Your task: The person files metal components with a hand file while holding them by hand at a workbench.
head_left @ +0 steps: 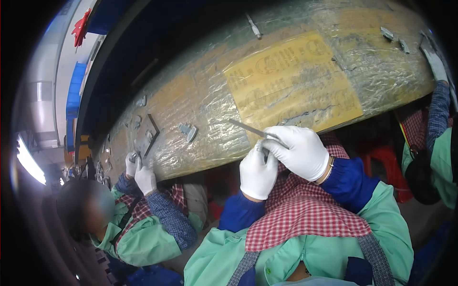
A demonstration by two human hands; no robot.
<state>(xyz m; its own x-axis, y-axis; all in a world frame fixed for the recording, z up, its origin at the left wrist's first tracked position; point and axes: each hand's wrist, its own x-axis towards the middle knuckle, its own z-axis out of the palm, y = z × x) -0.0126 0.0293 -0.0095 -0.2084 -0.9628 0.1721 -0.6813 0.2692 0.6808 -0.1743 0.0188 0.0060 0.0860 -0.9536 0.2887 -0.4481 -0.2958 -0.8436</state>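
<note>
My right hand (pixel 303 155), in a white glove, is closed around one end of a thin, flat grey file (pixel 245 126). The file's free end points up and left, over the table edge. Just below and touching it, my left hand (pixel 258 172), also gloved, has its fingers curled in a pinch. Whatever lies between the left fingers is mostly covered by the gloves, and I cannot make it out. Both hands are together in front of the checked apron (pixel 305 209), at the near edge of the table.
A yellow-brown paper sheet (pixel 291 81) lies on the film-covered table (pixel 200 109), with grey dust on it. Small grey metal parts (pixel 188 131) sit to the left, others (pixel 387 33) at far right. A white-handled tool (pixel 254 29) lies behind. Co-workers (pixel 143 229) sit on both sides.
</note>
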